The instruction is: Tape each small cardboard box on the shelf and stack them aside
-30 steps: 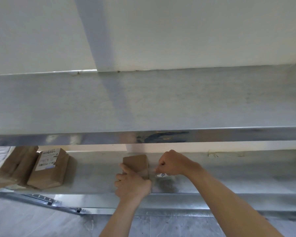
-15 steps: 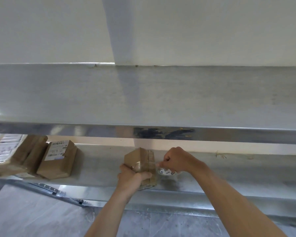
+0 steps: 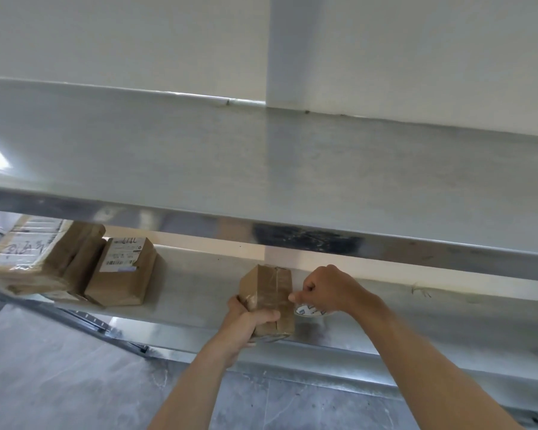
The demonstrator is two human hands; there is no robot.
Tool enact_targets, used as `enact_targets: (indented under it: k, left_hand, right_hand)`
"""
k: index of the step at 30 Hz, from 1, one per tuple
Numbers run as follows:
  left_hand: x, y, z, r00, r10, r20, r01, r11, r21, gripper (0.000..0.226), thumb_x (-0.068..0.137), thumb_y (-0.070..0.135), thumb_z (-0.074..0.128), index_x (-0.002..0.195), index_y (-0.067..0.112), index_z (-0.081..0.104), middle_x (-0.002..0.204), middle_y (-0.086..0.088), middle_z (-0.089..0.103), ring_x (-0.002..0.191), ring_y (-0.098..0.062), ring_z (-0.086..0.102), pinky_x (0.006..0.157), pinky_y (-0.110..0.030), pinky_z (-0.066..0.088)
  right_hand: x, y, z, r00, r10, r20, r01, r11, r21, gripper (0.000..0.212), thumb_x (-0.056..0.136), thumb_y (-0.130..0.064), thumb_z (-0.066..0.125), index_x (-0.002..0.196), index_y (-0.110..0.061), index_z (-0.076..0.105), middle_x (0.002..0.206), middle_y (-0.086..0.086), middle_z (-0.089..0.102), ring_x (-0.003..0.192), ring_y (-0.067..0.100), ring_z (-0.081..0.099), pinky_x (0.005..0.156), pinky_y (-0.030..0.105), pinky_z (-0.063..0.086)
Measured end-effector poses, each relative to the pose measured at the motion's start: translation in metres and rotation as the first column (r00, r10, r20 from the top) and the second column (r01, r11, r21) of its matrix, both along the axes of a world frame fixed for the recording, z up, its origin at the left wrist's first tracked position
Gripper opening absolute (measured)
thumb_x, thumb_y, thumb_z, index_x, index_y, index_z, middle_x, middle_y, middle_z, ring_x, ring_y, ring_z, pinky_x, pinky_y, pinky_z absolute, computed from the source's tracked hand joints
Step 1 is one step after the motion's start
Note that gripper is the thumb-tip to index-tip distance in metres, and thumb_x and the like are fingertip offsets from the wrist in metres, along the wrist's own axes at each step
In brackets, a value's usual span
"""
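A small brown cardboard box [image 3: 266, 287] with clear tape over its top stands tilted at the front of the lower steel shelf [image 3: 199, 287]. My left hand [image 3: 249, 321] grips its near lower end. My right hand [image 3: 330, 288] is curled just right of the box and pinches the tape at the box's right edge. A roll of clear tape [image 3: 311, 311] lies on the shelf under my right hand, mostly hidden by it.
Taped boxes with white labels lie at the left of the shelf: one labelled box [image 3: 121, 273] and a pile [image 3: 35, 259] beside it. The upper steel shelf [image 3: 261, 169] overhangs the work area. Grey tiled floor [image 3: 59, 383] lies below.
My left hand has lifted and tipped the box toward me, showing its taped top. My right hand stays at the box's right edge. The view has shifted left.
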State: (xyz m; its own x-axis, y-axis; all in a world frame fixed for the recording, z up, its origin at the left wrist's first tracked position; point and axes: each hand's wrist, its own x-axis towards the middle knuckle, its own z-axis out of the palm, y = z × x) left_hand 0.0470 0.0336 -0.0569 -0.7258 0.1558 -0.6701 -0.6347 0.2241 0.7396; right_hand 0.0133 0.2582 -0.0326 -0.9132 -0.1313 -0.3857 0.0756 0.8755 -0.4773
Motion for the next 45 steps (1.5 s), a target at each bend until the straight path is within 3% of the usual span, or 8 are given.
enact_targets:
  k: [5, 10, 14, 22, 26, 35, 40, 45]
  left_hand:
    - [-0.006, -0.009, 0.0, 0.995, -0.083, 0.053, 0.084, 0.996, -0.007, 0.106, 0.049, 0.056, 0.087, 0.135, 0.024, 0.034, 0.122, 0.002, 0.063, 0.108, -0.018, 0.066, 0.093, -0.041, 0.055]
    - [-0.014, -0.013, 0.015, 0.95, -0.292, -0.115, 0.203, 0.85, -0.486, 0.116, 0.073, 0.057, 0.081, 0.159, 0.022, 0.011, 0.153, -0.012, 0.024, 0.144, -0.036, 0.024, 0.119, -0.044, 0.027]
    - [-0.015, 0.008, 0.024, 0.883, -0.401, -0.244, 0.18, 0.769, -0.614, 0.104, 0.086, 0.031, 0.068, 0.158, 0.02, -0.007, 0.146, -0.016, 0.035, 0.13, -0.038, 0.045, 0.108, -0.044, 0.044]
    - [-0.001, 0.041, 0.017, 0.92, -0.359, -0.154, 0.12, 0.634, -0.764, 0.138, 0.069, 0.056, 0.075, 0.151, 0.02, -0.03, 0.138, -0.017, 0.028, 0.121, -0.038, 0.046, 0.094, -0.045, 0.051]
    - [-0.004, 0.033, 0.014, 0.924, -0.336, -0.182, 0.1, 0.672, -0.734, 0.135, 0.07, 0.056, 0.074, 0.152, 0.025, -0.029, 0.136, -0.016, 0.03, 0.118, -0.042, 0.05, 0.095, -0.048, 0.05]
    - [-0.008, 0.008, 0.016, 0.938, -0.289, -0.191, 0.112, 0.776, -0.621, 0.134, 0.068, 0.045, 0.073, 0.152, 0.031, -0.029, 0.142, -0.016, 0.03, 0.119, -0.043, 0.053, 0.099, -0.047, 0.049]
    - [-0.008, -0.01, 0.008, 0.955, -0.134, -0.265, 0.031, 0.932, -0.362, 0.133, 0.07, 0.022, 0.081, 0.157, 0.031, -0.019, 0.155, -0.008, 0.027, 0.136, -0.031, 0.041, 0.106, -0.038, 0.042]
    - [-0.002, 0.002, -0.003, 0.981, 0.003, -0.194, -0.019, 0.997, -0.08, 0.13, 0.072, 0.011, 0.08, 0.156, 0.039, -0.014, 0.146, -0.002, 0.049, 0.125, -0.025, 0.056, 0.092, -0.034, 0.053]
  right_hand:
    - [-0.003, -0.01, -0.001, 1.0, 0.016, 0.017, -0.016, 1.0, 0.013, 0.056, 0.084, -0.059, 0.07, 0.062, -0.008, 0.064, 0.059, 0.006, 0.067, 0.048, 0.011, 0.06, 0.059, 0.029, 0.053]
    - [-0.003, -0.02, 0.002, 0.999, 0.038, -0.018, -0.038, 0.999, 0.031, 0.058, 0.084, -0.061, 0.069, 0.066, -0.006, 0.066, 0.064, 0.008, 0.07, 0.052, 0.013, 0.06, 0.067, 0.03, 0.055]
    - [-0.002, -0.029, 0.006, 0.997, 0.076, -0.03, -0.075, 0.997, 0.015, 0.051, 0.087, -0.058, 0.067, 0.057, -0.017, 0.06, 0.059, 0.003, 0.063, 0.053, 0.013, 0.057, 0.063, 0.028, 0.049]
    - [0.0, -0.029, -0.006, 0.994, 0.057, -0.09, -0.071, 0.983, -0.166, 0.052, 0.087, -0.053, 0.065, 0.054, -0.013, 0.056, 0.056, 0.009, 0.056, 0.05, 0.013, 0.046, 0.056, 0.03, 0.04]
    - [0.0, -0.022, -0.001, 0.999, 0.035, -0.037, -0.044, 0.954, -0.297, 0.049, 0.092, -0.047, 0.065, 0.061, -0.009, 0.064, 0.06, 0.008, 0.064, 0.051, 0.013, 0.053, 0.057, 0.024, 0.045]
    - [0.001, -0.019, -0.01, 1.0, 0.023, -0.002, -0.023, 0.975, -0.22, 0.053, 0.087, -0.048, 0.071, 0.047, -0.021, 0.049, 0.041, -0.009, 0.049, 0.042, 0.008, 0.046, 0.054, 0.024, 0.042]
    - [0.005, 0.005, -0.014, 0.997, -0.024, 0.068, 0.039, 0.973, -0.227, 0.048, 0.082, -0.05, 0.076, 0.061, -0.008, 0.066, 0.057, 0.005, 0.067, 0.044, 0.011, 0.052, 0.056, 0.027, 0.048]
    - [0.014, 0.015, -0.013, 0.988, -0.037, 0.151, 0.076, 0.962, -0.262, 0.049, 0.083, -0.054, 0.075, 0.069, -0.007, 0.07, 0.057, 0.0, 0.067, 0.046, 0.01, 0.055, 0.058, 0.024, 0.052]
